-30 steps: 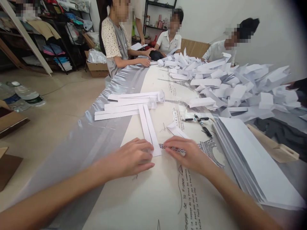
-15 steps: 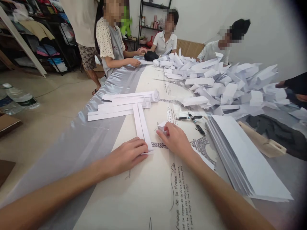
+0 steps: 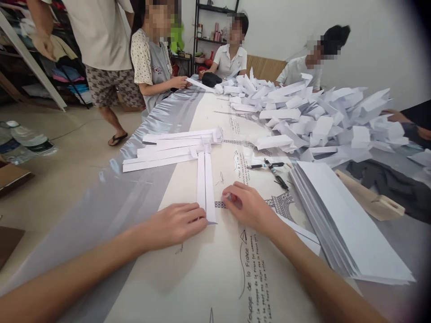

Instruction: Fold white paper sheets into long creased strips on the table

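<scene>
A long white folded paper strip (image 3: 205,184) with a lengthwise seam lies on the tablecloth, pointing away from me. At its near end, the fingers of my left hand (image 3: 182,224) are closed together on the strip, and a small pointed corner pokes out beside them. My right hand (image 3: 247,204) is just right of the strip, thumb and forefinger pinched around something small and pale that I cannot make out. Beyond the strip, several more folded strips (image 3: 161,152) lie crosswise, touching its far end. Partly hidden under my right forearm is another white paper piece (image 3: 306,237).
A stack of folded white paper (image 3: 346,224) stands at the right, near a wooden block (image 3: 370,197) and dark cloth (image 3: 404,188). Two pens (image 3: 276,172) lie ahead. A large heap of folded papers (image 3: 319,116) covers the far right. Several people are around the table.
The strip under my left hand has straightened, its far end swinging right. My right hand has come slightly nearer me. At the left, a standing person has stepped leftward; the seated person's paper is raised.
</scene>
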Demonstrator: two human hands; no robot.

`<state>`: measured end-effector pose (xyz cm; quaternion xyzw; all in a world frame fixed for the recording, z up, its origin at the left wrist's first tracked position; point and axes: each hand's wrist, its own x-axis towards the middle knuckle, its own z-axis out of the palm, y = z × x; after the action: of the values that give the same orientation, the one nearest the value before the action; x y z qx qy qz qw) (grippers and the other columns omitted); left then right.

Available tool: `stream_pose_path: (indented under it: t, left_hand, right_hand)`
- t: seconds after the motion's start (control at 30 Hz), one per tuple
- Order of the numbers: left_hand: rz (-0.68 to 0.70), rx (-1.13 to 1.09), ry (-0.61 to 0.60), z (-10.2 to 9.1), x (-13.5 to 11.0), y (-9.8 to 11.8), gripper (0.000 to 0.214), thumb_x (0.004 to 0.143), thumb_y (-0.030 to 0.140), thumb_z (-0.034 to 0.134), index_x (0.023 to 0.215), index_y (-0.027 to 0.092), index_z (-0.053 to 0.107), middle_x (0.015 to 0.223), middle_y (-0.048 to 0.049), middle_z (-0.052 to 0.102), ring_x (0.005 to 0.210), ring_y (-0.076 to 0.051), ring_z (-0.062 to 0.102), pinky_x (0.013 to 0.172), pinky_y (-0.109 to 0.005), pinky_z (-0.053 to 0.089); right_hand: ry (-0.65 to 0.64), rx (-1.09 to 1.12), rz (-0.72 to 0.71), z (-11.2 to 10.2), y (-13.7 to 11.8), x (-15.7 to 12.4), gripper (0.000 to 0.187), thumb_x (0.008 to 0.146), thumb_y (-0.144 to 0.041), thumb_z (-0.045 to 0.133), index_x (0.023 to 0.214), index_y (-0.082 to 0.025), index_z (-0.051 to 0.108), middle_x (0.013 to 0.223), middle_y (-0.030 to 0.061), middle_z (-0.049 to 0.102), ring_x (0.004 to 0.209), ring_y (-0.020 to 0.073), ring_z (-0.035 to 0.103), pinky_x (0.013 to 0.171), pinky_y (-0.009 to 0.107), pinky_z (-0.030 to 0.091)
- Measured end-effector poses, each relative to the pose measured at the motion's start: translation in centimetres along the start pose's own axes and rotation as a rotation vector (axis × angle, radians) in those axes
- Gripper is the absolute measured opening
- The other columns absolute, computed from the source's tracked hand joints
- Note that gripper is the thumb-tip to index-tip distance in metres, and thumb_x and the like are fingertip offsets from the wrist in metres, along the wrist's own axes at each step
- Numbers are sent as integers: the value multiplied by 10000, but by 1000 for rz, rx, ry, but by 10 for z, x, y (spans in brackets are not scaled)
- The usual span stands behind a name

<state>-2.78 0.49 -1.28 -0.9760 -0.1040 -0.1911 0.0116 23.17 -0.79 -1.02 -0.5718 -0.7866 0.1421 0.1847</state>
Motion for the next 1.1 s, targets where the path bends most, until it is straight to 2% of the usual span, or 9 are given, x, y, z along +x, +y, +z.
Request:
stream_pose_path:
  t: [0.13,0.27,0.43,0.57,0.63,0.8,0.93,1.03,1.1]
  left_hand:
    - [-250,-214,107,7,-3,-6,224,1086,235,451,957,177,626,898,-28,653,735,-128,606,655,-239,491]
    - [-428,-370,288,6,-4,-5,125,1055,230,544,970,183,623,883,-12,615,692,-107,556,606,-228,456]
    - [-441,-621,352,3,3,5,90,1023,179,583,973,190,657,962,-35,644,828,-130,630,753,-265,537]
    - [-852,-1036,412,1,12,10,195,916,322,748,929,201,595,821,9,656,742,-144,678,686,-266,557]
    - [-985,-1223,328,-1,15,10,269,883,394,774,903,191,599,740,21,656,640,-136,658,611,-251,526]
    - [-912,-1325,213,-5,17,10,336,961,450,659,788,167,709,730,-13,683,615,-114,591,599,-234,477]
    - [-900,-1249,281,-4,16,10,309,944,424,679,768,175,733,676,6,641,632,-118,548,624,-238,455]
    - [-877,-1227,292,-3,16,10,296,927,407,699,757,168,733,646,15,603,626,-115,515,630,-241,435]
    - [-862,-1225,304,-3,17,10,278,918,385,712,748,164,726,661,15,600,640,-113,516,640,-239,436]
  right_hand:
    - [-51,157,-64,-10,-9,-14,342,991,-418,581,1285,-250,627,663,-44,539,555,145,500,536,273,398]
    - [-137,518,36,-6,-25,-21,440,975,-446,619,1386,-299,574,973,12,714,524,104,610,532,268,509]
    - [-20,784,125,8,-41,-21,201,948,-407,672,1042,-262,774,906,35,746,685,181,729,537,283,563]
    - [151,802,59,11,-48,-22,178,964,-358,661,919,-275,812,796,32,727,684,176,667,560,302,570]
    - [186,792,34,11,-49,-24,193,966,-350,659,880,-275,814,757,29,713,637,165,624,544,304,558]
    - [152,875,62,15,-50,-27,180,951,-364,677,1092,-296,767,772,11,700,703,197,695,589,337,582]
    - [131,1100,220,17,-53,-26,657,876,-392,775,1436,-310,442,727,-53,658,679,209,727,588,331,584]
    - [134,1203,330,15,-52,-23,734,844,-434,807,1418,-292,373,794,-39,693,635,196,709,562,318,559]
    - [89,1209,350,13,-50,-22,562,855,-452,791,1299,-254,511,816,-9,709,649,190,694,564,313,543]
